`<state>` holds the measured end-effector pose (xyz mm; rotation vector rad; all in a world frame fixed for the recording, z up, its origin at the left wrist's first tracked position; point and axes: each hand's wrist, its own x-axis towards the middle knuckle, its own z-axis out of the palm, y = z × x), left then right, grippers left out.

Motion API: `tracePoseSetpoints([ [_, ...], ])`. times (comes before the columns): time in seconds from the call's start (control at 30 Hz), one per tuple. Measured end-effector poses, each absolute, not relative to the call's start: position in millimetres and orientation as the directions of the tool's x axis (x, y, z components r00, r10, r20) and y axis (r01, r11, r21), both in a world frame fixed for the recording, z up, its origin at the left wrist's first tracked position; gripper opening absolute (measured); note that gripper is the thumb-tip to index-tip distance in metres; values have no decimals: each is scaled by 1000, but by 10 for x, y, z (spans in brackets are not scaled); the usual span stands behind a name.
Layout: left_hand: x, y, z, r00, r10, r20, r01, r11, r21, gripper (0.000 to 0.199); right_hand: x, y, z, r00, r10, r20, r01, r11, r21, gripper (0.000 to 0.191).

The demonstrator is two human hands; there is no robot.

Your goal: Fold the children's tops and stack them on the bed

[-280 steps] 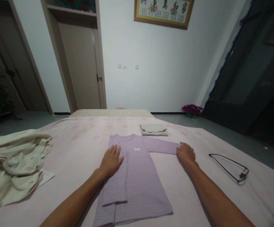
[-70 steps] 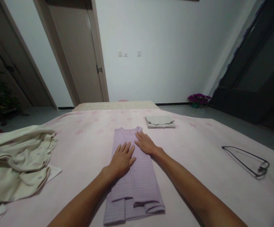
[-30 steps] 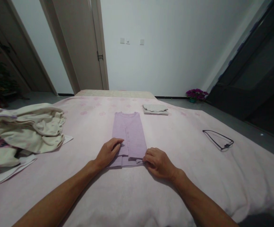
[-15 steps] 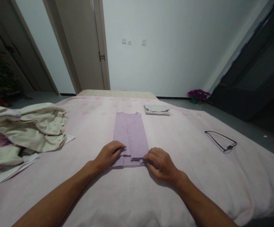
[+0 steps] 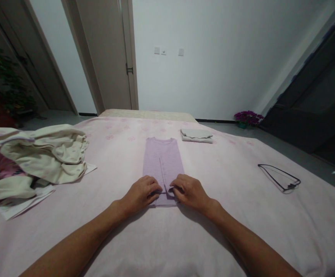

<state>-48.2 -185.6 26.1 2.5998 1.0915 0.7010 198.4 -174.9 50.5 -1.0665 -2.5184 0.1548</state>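
A lilac ribbed shirt (image 5: 161, 157), its sides tucked into a narrow strip, lies flat with the neckline away from me. A short slit runs up the middle of its upper layer near the hem. My left hand (image 5: 144, 192) pinches the left part of that upper layer by its lower edge. On the other side of the slit, my right hand (image 5: 190, 192) has its fingers closed on the right part, whose edge curls up slightly. Below the fingers, the lower layer of the hem shows on the bed. Both fingertips partly hide the edge.
A pink-white sheet (image 5: 228, 227) covers the bed. Rumpled cream clothes (image 5: 49, 154) are heaped at the left. Beyond the shirt, to the right, lies a folded grey garment (image 5: 196, 135). A black-framed object (image 5: 280, 177), like a hanger or glasses, rests at the right.
My right hand has moved inward from the shirt's right corner to near the slit. The left hand has shifted slightly right along the hem. The view has turned a little left.
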Motion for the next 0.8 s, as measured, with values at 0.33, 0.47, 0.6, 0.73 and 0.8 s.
tracePoseSetpoints([
  [0.33,-387,-1864,260,592,709,382,604,-705,372,12,1975,-897,721,-512,809,289,678,587,-443,21],
  [0.47,-409,-1847,255,609,700,373,584,-714,387,14,1809,-204,619,-541,788,294,729,614,-303,29],
  [0.6,-415,-1828,245,610,707,359,592,-707,387,13,1627,105,488,-629,752,196,726,658,-198,32],
  [0.73,-412,-1817,255,617,708,343,596,-705,385,15,1567,144,403,-610,771,182,749,636,-185,23],
  [0.8,-413,-1817,269,619,710,334,598,-703,385,14,1571,144,378,-584,786,203,765,616,-186,21],
])
